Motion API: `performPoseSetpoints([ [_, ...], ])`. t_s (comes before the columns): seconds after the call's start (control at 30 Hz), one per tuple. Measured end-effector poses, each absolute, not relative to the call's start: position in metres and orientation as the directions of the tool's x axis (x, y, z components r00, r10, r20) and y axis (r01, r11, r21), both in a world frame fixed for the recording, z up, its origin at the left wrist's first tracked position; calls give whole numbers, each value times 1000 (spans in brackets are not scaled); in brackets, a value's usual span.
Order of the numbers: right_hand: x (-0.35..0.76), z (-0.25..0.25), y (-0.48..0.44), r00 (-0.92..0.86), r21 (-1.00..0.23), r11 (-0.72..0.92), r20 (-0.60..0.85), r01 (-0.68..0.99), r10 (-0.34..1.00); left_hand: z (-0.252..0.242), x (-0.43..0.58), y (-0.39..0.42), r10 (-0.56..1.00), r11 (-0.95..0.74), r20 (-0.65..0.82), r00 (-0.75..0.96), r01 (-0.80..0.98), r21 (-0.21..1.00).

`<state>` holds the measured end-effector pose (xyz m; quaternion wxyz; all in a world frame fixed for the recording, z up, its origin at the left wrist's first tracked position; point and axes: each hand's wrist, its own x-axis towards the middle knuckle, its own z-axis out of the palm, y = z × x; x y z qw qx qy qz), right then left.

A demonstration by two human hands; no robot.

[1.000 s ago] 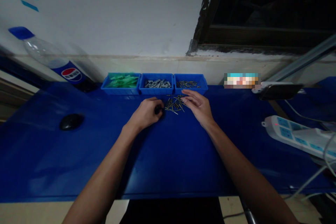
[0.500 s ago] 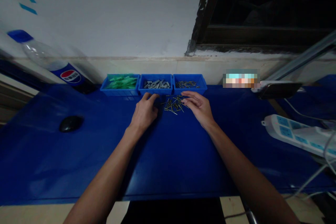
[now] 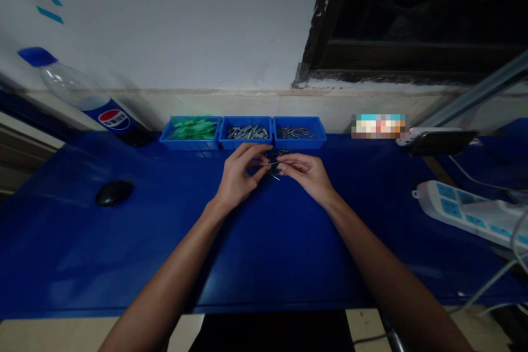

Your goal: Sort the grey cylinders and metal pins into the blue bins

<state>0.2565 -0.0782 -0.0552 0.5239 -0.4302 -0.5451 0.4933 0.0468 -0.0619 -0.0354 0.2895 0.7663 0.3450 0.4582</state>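
Note:
My left hand (image 3: 240,176) and my right hand (image 3: 307,173) meet over a small pile of loose screws (image 3: 275,168) on the blue table (image 3: 264,247). Both pinch at a small thin metal piece held between their fingertips; it looks like a screw. Just behind the hands stand three blue bins in a row: one with green plastic parts (image 3: 191,131), one with grey metal parts (image 3: 246,132), one with dark screws (image 3: 297,132).
A black mouse (image 3: 113,192) lies at the left. A Pepsi bottle (image 3: 88,103) leans at the back left. A white power strip (image 3: 470,213) with cables sits at the right, with a phone on a stand (image 3: 437,142) behind it.
My left hand has come back from near the middle bin and closed in on my right hand. Both hands now pinch together over the screw pile.

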Motion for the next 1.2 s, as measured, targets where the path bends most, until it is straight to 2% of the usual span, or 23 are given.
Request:
performPoseSetpoints([
  [0.17, 256, -56, -77, -102, -993, 56, 66, -102, 993, -36, 47, -62, 786, -602, 499, 365, 269, 752],
  [0.33, 255, -54, -79, -64, -991, 52, 60, -123, 996, -36, 48, -63, 791, -599, 484, 375, 309, 739],
  [0.43, 255, -54, -77, -19, -991, 80, 83, -110, 996, -40, 44, -59, 777, -627, 471, 418, 442, 641],
  [0.57, 258, -53, -68, 82, -978, 200, 195, -60, 977, -50, 37, -52, 787, -617, 383, 484, 635, 464],
  [0.67, 261, -54, -62, 65, -965, 262, 261, -10, 963, -53, 35, -50, 807, -591, 328, 491, 690, 419],
  [0.97, 264, -63, -67, 62, -965, 255, 258, 58, 964, -59, 36, -47, 817, -577, 344, 464, 675, 460],
  [1.2, 259, -56, -73, 38, -972, 231, 232, 40, 972, -51, 40, -49, 779, -618, 528, 338, 554, 557],
])
